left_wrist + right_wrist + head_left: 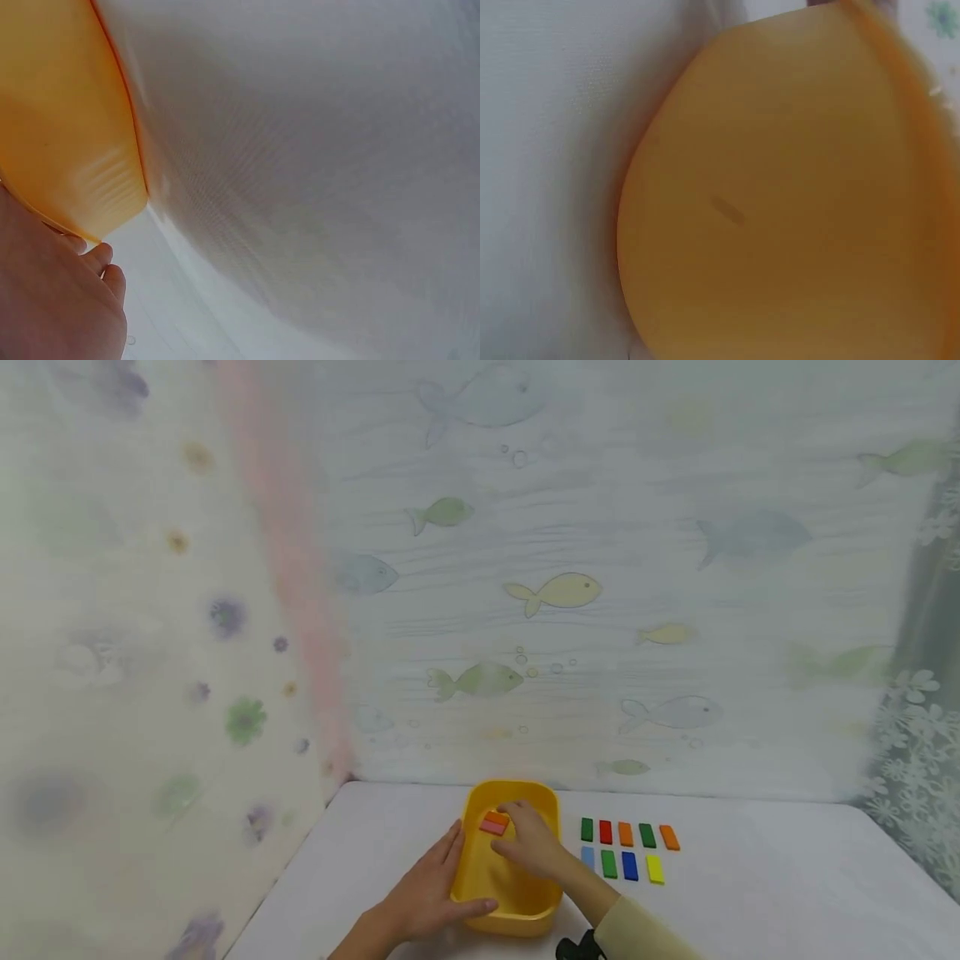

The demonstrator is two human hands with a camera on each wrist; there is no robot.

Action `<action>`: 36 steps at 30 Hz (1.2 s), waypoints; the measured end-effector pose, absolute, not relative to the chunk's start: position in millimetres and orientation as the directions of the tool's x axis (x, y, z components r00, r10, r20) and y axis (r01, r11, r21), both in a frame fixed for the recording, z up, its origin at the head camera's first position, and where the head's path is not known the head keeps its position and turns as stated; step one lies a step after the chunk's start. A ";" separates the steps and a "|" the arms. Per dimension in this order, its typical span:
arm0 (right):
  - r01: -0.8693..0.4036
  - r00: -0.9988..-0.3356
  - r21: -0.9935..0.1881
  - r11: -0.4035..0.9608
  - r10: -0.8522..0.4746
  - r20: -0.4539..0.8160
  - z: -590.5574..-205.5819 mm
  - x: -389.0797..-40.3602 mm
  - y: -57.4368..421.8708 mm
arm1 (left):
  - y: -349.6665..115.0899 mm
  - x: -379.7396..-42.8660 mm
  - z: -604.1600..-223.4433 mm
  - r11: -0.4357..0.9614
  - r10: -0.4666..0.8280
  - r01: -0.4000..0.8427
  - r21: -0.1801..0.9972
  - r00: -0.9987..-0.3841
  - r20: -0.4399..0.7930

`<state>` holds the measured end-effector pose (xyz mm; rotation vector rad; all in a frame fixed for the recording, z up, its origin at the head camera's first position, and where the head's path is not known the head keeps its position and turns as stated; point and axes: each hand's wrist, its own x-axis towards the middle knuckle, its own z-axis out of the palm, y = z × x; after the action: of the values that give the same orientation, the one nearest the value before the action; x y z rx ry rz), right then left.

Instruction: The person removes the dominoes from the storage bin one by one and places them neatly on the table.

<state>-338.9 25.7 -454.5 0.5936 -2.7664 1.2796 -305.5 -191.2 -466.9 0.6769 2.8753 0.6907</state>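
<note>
A yellow plastic tub (517, 906) stands on the white-covered table. My left hand (427, 887) lies against its left side, fingers fairly straight along the wall and thumb stretched over the near rim. In the left wrist view, fingertips (97, 259) touch the tub's edge. Reaching into the tub from the right is my right hand (534, 843), thumb and fingers apart. An orange block (497, 817) and a pinkish-red block (492, 827) lie side by side on the tub floor, beside those fingers. The right wrist view shows the tub's outer wall (780, 187), hiding that hand.
Right of the tub, flat coloured blocks lie in two rows, among them a red block (605, 832), a dark blue block (630, 866) and a yellow block (655, 869). A small black object (581, 946) sits at the near edge. A fish-patterned curtain (562, 710) hangs behind the table.
</note>
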 end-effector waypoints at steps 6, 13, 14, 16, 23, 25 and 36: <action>-0.291 -0.954 -0.747 0.598 -0.242 0.178 -473.4 -348.3 11.7 | -190.4 -303.4 -470.5 0.794 0.457 0.409 0.449 -0.889 0.002; -0.227 -0.971 -0.739 0.635 -0.208 0.119 -478.2 -355.9 5.0 | -190.3 -302.6 -472.2 0.791 0.455 0.406 0.457 -0.891 0.005; -0.227 -0.970 -0.739 0.634 -0.213 0.115 -477.7 -356.1 4.8 | -190.2 -302.8 -472.3 0.790 0.456 0.407 0.458 -0.890 0.005; -0.229 -0.968 -0.740 0.632 -0.229 0.104 -476.5 -355.6 5.1 | -189.6 -303.0 -471.6 0.791 0.457 0.408 0.455 -0.889 0.003; -0.203 -0.949 -0.771 0.604 -0.316 0.003 -473.5 -351.4 7.8 | -188.1 -303.8 -467.9 0.795 0.461 0.414 0.443 -0.887 0.003; -0.213 -0.942 -0.768 0.604 -0.336 -0.002 -474.4 -351.8 7.3 | -187.9 -303.2 -466.9 0.793 0.464 0.418 0.443 -0.886 0.005; -0.342 -0.917 -0.683 0.646 -0.388 0.092 -476.9 -360.9 2.0 | -189.3 -302.5 -464.0 0.803 0.437 0.383 0.457 -0.899 -0.014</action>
<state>-360.9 2.0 -476.9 0.6453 -2.9065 1.1854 -302.5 -189.3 -464.0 0.6552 2.8688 0.6894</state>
